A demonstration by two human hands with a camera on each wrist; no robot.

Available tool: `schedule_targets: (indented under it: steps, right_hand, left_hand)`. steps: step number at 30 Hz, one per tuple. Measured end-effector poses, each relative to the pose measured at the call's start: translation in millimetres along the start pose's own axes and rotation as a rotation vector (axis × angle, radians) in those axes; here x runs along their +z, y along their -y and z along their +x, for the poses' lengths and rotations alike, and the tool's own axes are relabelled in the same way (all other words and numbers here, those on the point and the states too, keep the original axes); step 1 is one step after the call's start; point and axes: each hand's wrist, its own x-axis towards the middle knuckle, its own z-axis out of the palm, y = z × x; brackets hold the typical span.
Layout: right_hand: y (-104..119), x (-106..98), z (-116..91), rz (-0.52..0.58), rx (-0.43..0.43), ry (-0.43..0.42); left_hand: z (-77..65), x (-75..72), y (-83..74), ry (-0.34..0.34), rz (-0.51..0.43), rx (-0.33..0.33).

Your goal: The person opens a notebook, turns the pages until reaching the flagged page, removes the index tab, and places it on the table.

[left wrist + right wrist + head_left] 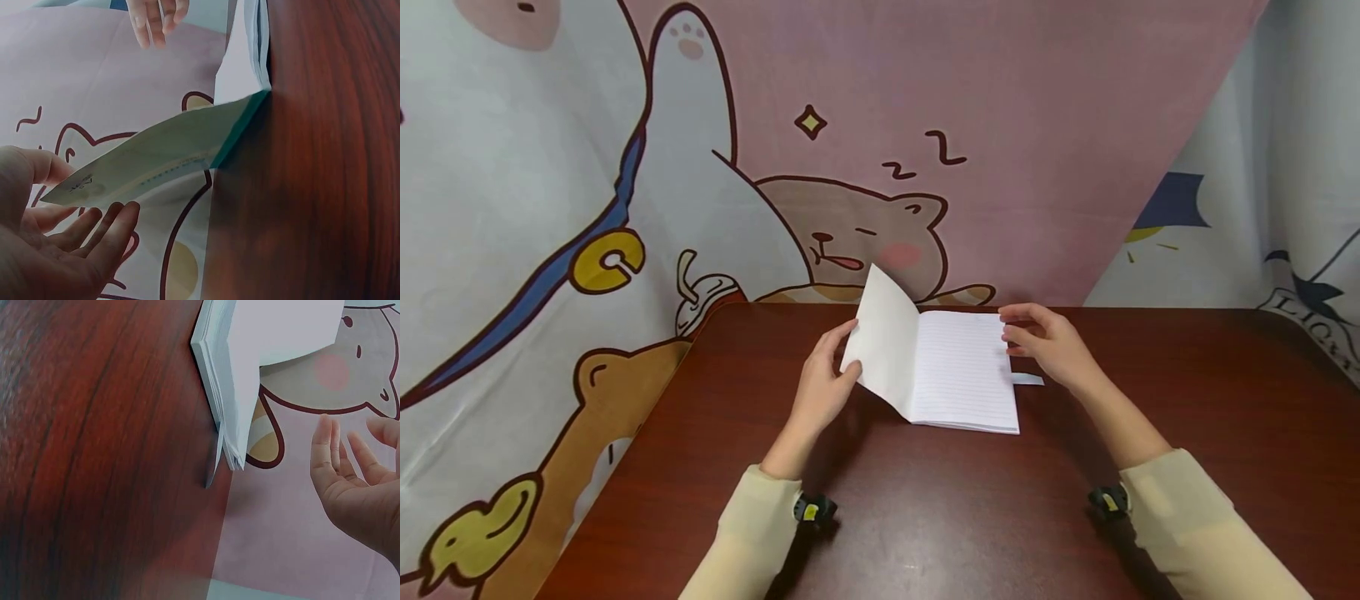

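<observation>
A notebook (966, 367) lies open on the table with lined white pages showing on its right half. Its front cover (887, 350) stands raised at a slant on the left, blank and pale inside. In the left wrist view the cover's outer side (156, 150) shows a green strip along the spine and small dark print. My left hand (823, 379) holds the cover's outer edge between thumb and fingers. Beside the right page edge, my right hand (1048, 342) hovers with loosely bent fingers, holding nothing; the right wrist view shows it apart from the pages (244, 394).
A pale strip (1028, 379) sticks out from the notebook's right side. The dark reddish-brown table (955, 517) ends at a back edge against a cartoon-printed cloth (1037, 150). Small dark devices sit on the left wrist (814, 510) and right wrist (1108, 502).
</observation>
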Motion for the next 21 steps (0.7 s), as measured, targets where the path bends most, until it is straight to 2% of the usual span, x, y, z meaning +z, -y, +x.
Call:
schedule_targets:
  steps: [6,13,21]
  right_hand:
    - [-1.4,-1.1,-0.6,0.0,-0.033,-0.017]
    - [-0.7,-1.1,-1.0,0.002,-0.08,-0.078]
    - [-0.2,-4.6,-2.1,-0.059,-0.1,-0.149]
  left_hand:
    - [-0.8,-3.0,10.9,-0.024,0.025,-0.007]
    - [-2.1,-6.5,22.3,-0.012,0.021,-0.076]
    - [-5.1,-11.6,33.9,0.001,0.035,-0.156]
